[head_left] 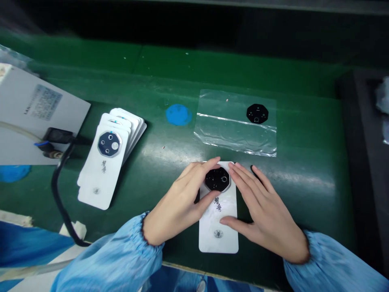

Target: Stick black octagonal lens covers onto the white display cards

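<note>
A white phone back cover (218, 243) with dark script and a small round emblem lies flat on the green work surface in front of me. On its upper part sits a glossy black octagonal camera lens cover (216, 180). My left hand (188, 192) grips this lens cover between thumb and fingers, at its lower and upper edges. Fingers stretched out, my right hand (261, 215) rests along the right side of the phone cover. Its fingertips are beside the lens cover, and its thumb lies on the white face lower down.
A fanned stack of white phone back covers (103, 178) lies left. A clear plastic bag (225, 138) bears another black octagonal lens cover (257, 113). A blue spot (178, 114) marks the mat. At far left stand a white box (69, 103) and a black cable (56, 188).
</note>
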Tool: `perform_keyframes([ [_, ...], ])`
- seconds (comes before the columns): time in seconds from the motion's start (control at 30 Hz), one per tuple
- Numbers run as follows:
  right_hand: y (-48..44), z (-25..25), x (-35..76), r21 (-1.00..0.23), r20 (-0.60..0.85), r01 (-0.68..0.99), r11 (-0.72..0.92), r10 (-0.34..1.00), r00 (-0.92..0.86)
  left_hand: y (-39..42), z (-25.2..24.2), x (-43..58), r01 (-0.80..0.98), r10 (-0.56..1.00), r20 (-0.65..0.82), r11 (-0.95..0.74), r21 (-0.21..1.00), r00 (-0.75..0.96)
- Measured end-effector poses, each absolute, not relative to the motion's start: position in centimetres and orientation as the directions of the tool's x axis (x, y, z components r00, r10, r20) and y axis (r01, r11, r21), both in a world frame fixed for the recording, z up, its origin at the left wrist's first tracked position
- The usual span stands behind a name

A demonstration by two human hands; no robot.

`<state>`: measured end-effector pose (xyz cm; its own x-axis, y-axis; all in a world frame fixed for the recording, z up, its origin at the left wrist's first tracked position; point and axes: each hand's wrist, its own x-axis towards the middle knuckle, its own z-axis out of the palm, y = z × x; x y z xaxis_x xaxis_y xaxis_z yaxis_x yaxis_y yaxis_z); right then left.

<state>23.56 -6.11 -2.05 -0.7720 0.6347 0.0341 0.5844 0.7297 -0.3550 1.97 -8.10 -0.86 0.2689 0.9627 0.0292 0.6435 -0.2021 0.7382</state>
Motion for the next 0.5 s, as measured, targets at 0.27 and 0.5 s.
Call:
perform_keyframes([
  [0.27,-5.98,-1.99,23.47,-0.361,0.032,0.590,0.723,0.642,-0.766,-8.15,-0.28,2.62,0.655,0.983,-0.024,-0.104,0.748,0.183],
  [0.5,-6.11,-2.06,23.43,-0.421,0.048,0.585,0.693,0.661,-0.749,-8.08,-0.03,2.80,0.670,0.985,-0.030,-0.093,0.736,0.170],
])
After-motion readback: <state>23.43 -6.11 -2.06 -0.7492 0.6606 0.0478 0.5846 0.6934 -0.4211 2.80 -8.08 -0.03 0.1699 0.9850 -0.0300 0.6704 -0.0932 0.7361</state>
